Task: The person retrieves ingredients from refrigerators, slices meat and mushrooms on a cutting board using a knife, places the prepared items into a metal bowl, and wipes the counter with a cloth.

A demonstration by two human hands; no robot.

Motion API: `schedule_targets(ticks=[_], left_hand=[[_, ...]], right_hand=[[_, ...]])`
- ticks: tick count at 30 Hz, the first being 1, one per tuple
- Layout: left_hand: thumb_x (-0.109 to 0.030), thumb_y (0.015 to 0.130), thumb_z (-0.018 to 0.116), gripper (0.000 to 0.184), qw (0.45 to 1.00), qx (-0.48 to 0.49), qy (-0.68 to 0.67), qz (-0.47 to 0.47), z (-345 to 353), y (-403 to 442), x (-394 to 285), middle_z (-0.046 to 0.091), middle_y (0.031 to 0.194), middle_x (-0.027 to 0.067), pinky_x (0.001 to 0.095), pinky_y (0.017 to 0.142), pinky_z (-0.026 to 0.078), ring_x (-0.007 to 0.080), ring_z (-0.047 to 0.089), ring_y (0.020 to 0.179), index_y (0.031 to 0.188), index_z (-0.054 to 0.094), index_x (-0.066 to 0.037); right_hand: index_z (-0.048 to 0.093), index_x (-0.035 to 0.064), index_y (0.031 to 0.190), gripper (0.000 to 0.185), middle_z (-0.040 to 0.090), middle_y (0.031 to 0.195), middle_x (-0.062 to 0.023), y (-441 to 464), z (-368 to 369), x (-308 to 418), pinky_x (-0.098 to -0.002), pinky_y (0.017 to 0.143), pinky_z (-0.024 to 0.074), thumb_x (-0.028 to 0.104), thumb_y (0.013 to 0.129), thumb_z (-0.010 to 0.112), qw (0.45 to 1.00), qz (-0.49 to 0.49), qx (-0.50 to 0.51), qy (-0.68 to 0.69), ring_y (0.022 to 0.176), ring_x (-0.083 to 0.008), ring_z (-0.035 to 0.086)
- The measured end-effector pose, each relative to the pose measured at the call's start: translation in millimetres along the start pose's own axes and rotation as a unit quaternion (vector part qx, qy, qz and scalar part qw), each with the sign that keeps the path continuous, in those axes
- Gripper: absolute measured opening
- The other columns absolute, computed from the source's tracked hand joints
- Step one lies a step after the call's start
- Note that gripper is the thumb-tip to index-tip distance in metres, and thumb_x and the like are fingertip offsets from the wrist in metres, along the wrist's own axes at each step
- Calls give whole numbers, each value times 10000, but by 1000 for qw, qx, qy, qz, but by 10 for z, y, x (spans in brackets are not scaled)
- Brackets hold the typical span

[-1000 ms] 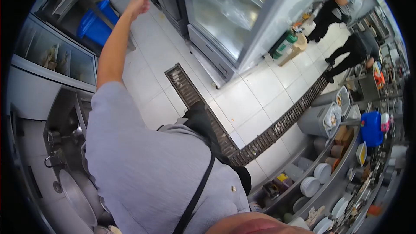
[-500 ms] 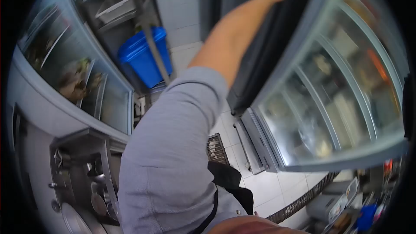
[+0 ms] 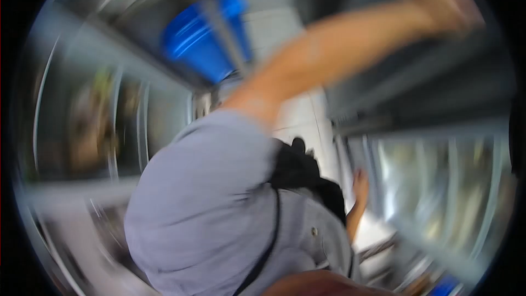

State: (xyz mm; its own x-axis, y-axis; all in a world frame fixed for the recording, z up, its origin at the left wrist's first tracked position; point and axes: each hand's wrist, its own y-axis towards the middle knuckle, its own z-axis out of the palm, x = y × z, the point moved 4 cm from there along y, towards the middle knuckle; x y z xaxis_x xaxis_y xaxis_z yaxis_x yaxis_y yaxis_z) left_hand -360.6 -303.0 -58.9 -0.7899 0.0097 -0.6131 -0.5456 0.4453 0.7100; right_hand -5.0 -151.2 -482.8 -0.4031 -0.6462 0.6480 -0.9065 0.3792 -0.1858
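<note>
My left hand [image 3: 446, 3] is raised at the upper right, at the end of my outstretched bare forearm. It overlaps a dark grey door or panel [image 3: 405, 87]; whether it touches is unclear. Its fingers are smeared by motion. My right hand [image 3: 360, 186] hangs low beside my body, near the frame of a glass-fronted fridge [image 3: 438, 186]. Blur hides how its fingers are held, and no object shows in it.
At the left is another glass-fronted cabinet [image 3: 87, 126]. Behind my arm stands a blue bin [image 3: 200, 41] by a metal post. White floor tiles [image 3: 301, 118] run between the cabinets. A floor drain [image 3: 378, 248] is at the lower right.
The view has swung round, so the dark panel fills more of the upper right. My left hand has moved right in the picture, and my right hand has come into view.
</note>
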Motion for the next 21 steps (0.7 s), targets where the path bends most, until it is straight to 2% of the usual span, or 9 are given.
schedule_targets(ticks=[2, 4, 8, 10, 13, 17, 19, 20, 21], left_hand=[[-344, 751, 702, 555, 998, 34, -27, -34, -620, -380, 334, 561, 1273, 227, 468, 1102, 349, 358, 512, 1246, 1184, 585, -17], [-326, 775, 688, 558, 998, 14, -31, -58, -1232, -452, 776, 540, 1294, 229, 466, 1101, 350, 356, 504, 1252, 1213, 553, -9], [-292, 825, 660, 565, 993, -108, 3, -36, -2411, -604, 1392, 499, 1336, 234, 462, 1098, 353, 353, 489, 1265, 1272, 489, 8], [-275, 849, 646, 569, 982, -182, 47, -21, -2851, -850, 1541, 479, 1357, 237, 460, 1097, 355, 351, 481, 1271, 1301, 456, 16], [-249, 886, 625, 578, 956, -266, 123, 5, -3201, -1337, 1739, 448, 1389, 241, 457, 1094, 357, 349, 470, 1280, 1344, 408, 28], [-215, 936, 596, 591, 913, -291, 286, 0, -3019, -2409, 2218, 408, 1431, 246, 454, 1092, 359, 346, 455, 1293, 1402, 343, 44], [-198, 960, 582, 599, 904, -259, 334, -65, -2786, -3186, 2611, 387, 1452, 249, 452, 1090, 361, 344, 447, 1300, 1432, 311, 52], [-164, 913, 663, 704, 922, -291, 106, -234, -2704, -3739, 2989, 309, 1497, 246, 423, 1122, 297, 317, 384, 1335, 1443, 266, 77], [-157, 915, 665, 724, 910, -262, 120, -299, -2582, -4076, 3145, 325, 1484, 244, 420, 1127, 287, 307, 395, 1320, 1451, 241, 80]], right_hand=[[543, 3, 1313, 477, 640, 1169, -245, 274, 130, 175, -446, 871, 502, 256, 909, 561, 1000, -10, 1, 22, 990, -379, 651], [565, 4, 1265, 437, 668, 1047, -244, 364, 198, 493, -451, 838, 497, 245, 901, 579, 998, 21, 48, -37, 976, -395, 642], [565, 14, 1274, 469, 653, 1113, -264, 510, 821, 702, -456, 956, 478, 275, 885, 587, 980, 115, 103, -122, 1079, -424, 606], [577, 18, 1265, 474, 649, 1130, -260, 667, 1115, 942, -457, 956, 477, 287, 875, 602, 978, 161, 130, -16, 1090, -414, 603], [591, 35, 1254, 476, 662, 1098, -246, 958, 1472, 1447, -449, 950, 480, 300, 860, 619, 979, 124, 165, -6, 1070, -392, 618], [569, 70, 1253, 432, 645, 1085, -234, 1415, 2158, 1417, -482, 899, 490, 302, 889, 577, 989, 69, 131, 2, 1023, -421, 613], [537, 80, 1272, 426, 647, 1077, -229, 1729, 2591, 1295, -478, 891, 494, 300, 908, 550, 975, 136, 148, 100, 1028, -414, 614], [538, 77, 1273, 416, 651, 1081, -229, 1850, 2899, 1170, -477, 910, 486, 290, 915, 535, 981, 115, 105, 113, 1044, -401, 615], [564, 66, 1239, 382, 646, 1109, -231, 1947, 3251, 986, -469, 920, 484, 271, 919, 526, 981, 111, 110, 111, 1072, -392, 607]])
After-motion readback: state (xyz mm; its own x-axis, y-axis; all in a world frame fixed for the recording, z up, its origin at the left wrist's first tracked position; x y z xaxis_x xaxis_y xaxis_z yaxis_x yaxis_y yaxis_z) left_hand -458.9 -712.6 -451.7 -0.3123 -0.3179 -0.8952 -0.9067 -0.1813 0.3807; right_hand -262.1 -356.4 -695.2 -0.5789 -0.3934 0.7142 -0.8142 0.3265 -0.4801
